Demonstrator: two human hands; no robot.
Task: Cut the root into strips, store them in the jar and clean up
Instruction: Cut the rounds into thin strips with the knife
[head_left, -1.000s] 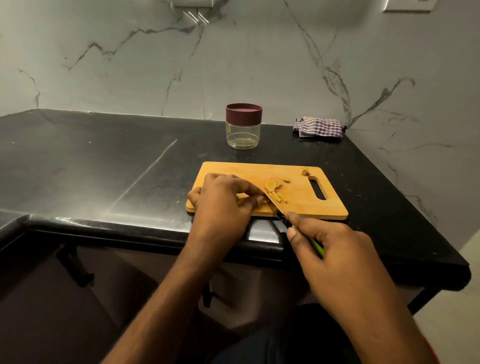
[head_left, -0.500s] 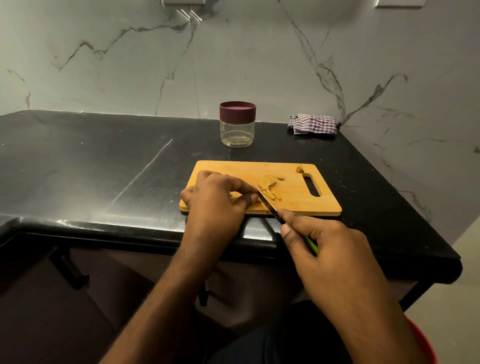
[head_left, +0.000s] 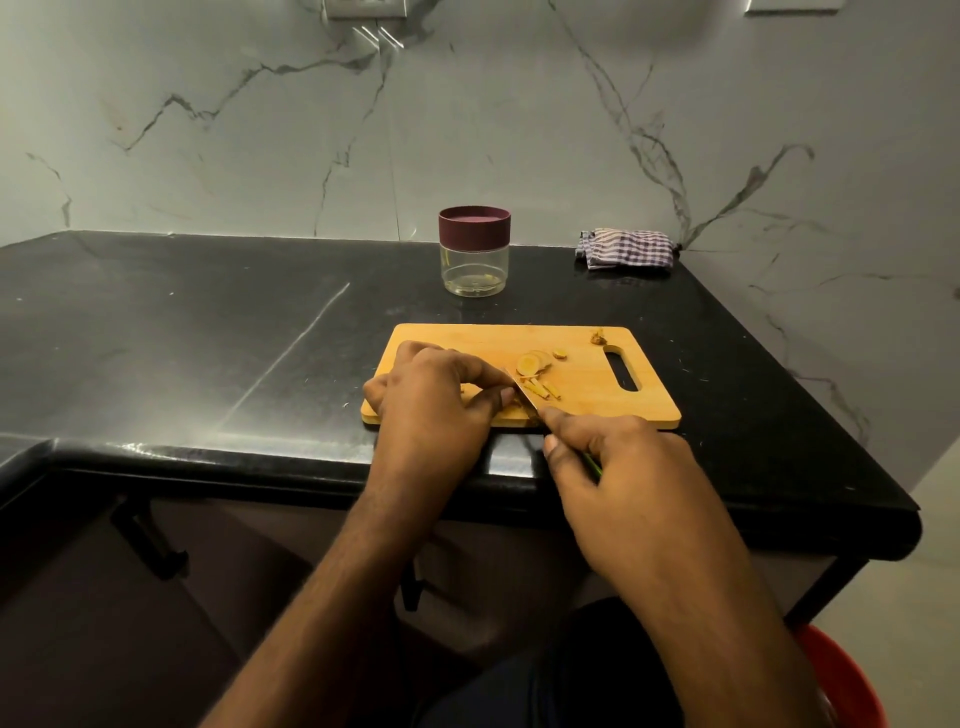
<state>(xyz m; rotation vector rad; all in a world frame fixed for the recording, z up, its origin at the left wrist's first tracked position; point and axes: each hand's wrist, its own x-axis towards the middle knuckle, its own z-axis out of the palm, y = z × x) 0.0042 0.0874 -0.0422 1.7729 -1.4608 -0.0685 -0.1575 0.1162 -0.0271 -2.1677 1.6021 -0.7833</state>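
Here the left hand (head_left: 436, 400) pinches a root piece (head_left: 511, 410) on the cutting board (head_left: 582, 384). The right hand (head_left: 628, 488), at 5 o'clock, clamps the knife (head_left: 527, 396).

root piece perhaps under left hand (head_left: 431, 395), knife handle (head_left: 592, 464) mostly hidden

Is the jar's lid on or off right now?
On. The maroon lid sits on top of the clear jar, which stands upright behind the cutting board.

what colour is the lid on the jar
The lid of the jar is dark maroon; the head view shows it clearly.
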